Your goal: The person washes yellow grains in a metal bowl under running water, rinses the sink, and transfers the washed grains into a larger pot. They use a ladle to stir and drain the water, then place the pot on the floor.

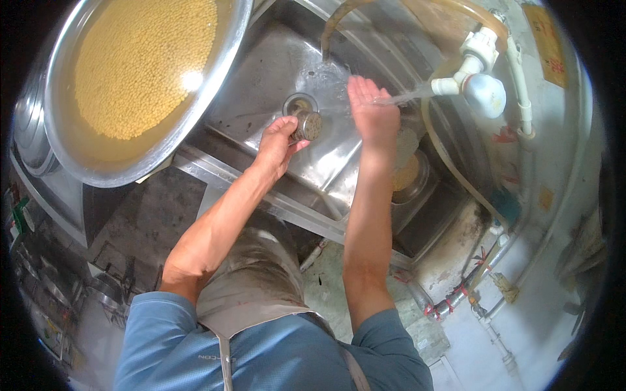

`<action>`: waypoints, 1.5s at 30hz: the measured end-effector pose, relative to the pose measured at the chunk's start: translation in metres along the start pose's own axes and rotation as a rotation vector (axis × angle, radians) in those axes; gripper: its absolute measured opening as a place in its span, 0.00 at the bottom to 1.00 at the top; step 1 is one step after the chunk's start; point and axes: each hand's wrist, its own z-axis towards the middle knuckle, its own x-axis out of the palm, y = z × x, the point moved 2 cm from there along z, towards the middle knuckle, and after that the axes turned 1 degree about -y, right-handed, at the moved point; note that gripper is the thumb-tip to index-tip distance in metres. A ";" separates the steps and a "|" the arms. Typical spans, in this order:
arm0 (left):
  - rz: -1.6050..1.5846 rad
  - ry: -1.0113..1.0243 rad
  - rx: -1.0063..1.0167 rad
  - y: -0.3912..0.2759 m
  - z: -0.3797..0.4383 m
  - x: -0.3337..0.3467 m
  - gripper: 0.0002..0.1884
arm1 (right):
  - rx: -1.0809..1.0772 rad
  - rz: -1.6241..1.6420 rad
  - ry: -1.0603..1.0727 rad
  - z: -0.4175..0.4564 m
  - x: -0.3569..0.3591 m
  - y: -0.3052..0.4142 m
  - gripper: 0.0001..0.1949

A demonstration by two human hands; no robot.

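My left hand (281, 141) holds a small metal sink strainer cup (309, 125) tilted beside the drain hole (300, 103) of a steel sink (264, 63). My right hand (374, 105) is raised over the basin, fingers extended, in a stream of water from a white plastic tap (446, 87). Nothing shows in its fingers. Water splashes on the sink floor past the fingertips. Whether anything is inside the strainer cup cannot be told.
A large metal bowl (146, 173) of yellow beans in water stands at the upper left. A smaller metal bowl (424, 178) with yellowish contents is right of my right forearm. A hose (440, 141) hangs along the wall. The sink's front rim (215, 171) lies below my left forearm.
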 end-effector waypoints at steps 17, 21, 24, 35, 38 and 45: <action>0.202 -0.118 0.119 -0.037 -0.028 -0.074 0.08 | 0.056 0.097 0.042 -0.008 -0.003 -0.002 0.25; 0.175 -0.193 0.128 -0.045 -0.038 -0.075 0.09 | -0.020 0.107 0.016 -0.005 0.007 -0.005 0.25; 0.164 -0.213 0.181 -0.045 -0.038 -0.084 0.10 | 0.062 0.028 0.010 0.005 0.005 -0.009 0.26; 0.334 -0.352 0.384 -0.073 -0.053 -0.103 0.14 | -0.082 -0.350 0.117 0.008 0.024 -0.035 0.26; 0.344 -0.346 0.430 -0.077 -0.059 -0.108 0.12 | 0.201 -0.539 0.139 0.006 0.048 -0.088 0.24; 0.343 -0.332 0.475 -0.081 -0.075 -0.129 0.18 | 0.200 -0.365 0.183 -0.010 0.015 -0.058 0.21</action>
